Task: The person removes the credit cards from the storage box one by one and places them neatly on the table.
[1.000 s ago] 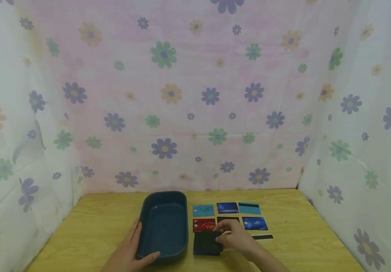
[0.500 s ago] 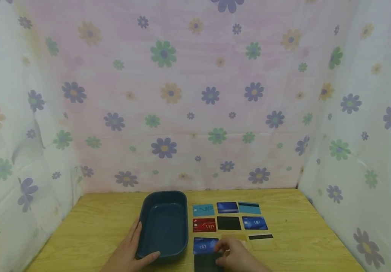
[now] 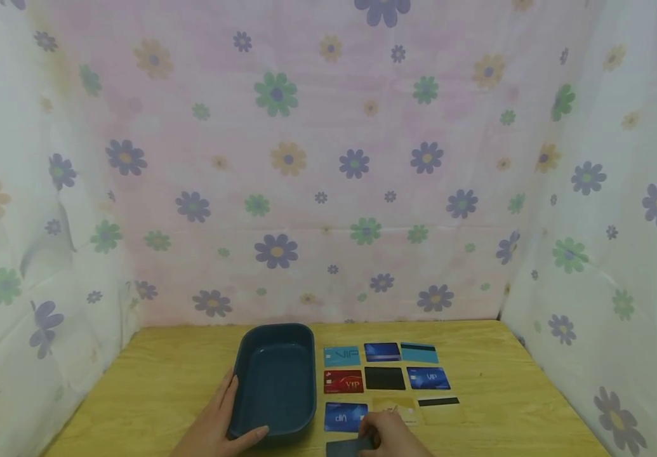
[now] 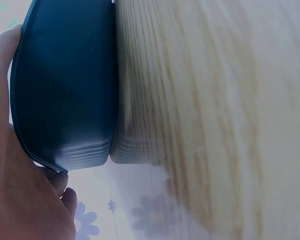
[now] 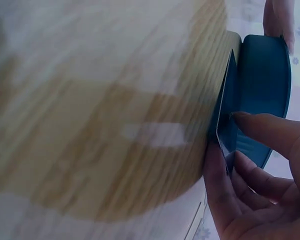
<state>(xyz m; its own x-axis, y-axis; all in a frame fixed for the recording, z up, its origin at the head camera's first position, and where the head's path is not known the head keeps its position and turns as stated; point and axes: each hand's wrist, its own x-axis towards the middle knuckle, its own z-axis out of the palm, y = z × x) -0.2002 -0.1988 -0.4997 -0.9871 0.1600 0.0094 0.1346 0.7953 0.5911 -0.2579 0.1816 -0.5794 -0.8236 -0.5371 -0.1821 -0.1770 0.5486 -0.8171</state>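
Note:
At the left, my left hand [image 3: 216, 416] grips a deep dark teal tray [image 3: 312, 406], thumb on the near rim and fingers along its outer left side. The left wrist view shows the fingers bent round the tray's corner. My right hand [image 3: 388, 437] pinches a thin, dark, wallet-like piece [image 3: 344, 448] between thumb and fingers at the bottom edge of the head view. In the right wrist view, this piece [image 5: 231, 85] stands on edge with a slight gap between its layers. Just beyond the hand lies a blue VIP card [image 3: 345, 416], upside down.
Several cards lie in rows right of the tray: a light blue VIP card [image 3: 341, 356], a red VIP card [image 3: 343, 381], a black card [image 3: 384, 378], a blue VIP card [image 3: 428, 378] and a gold card [image 3: 440, 411]. Floral cloth [image 3: 328, 158] walls the wooden table [image 3: 505, 393].
My right hand has moved toward me with the dark piece, uncovering the black card and the upside-down blue VIP card. The left hand and tray have stayed in place.

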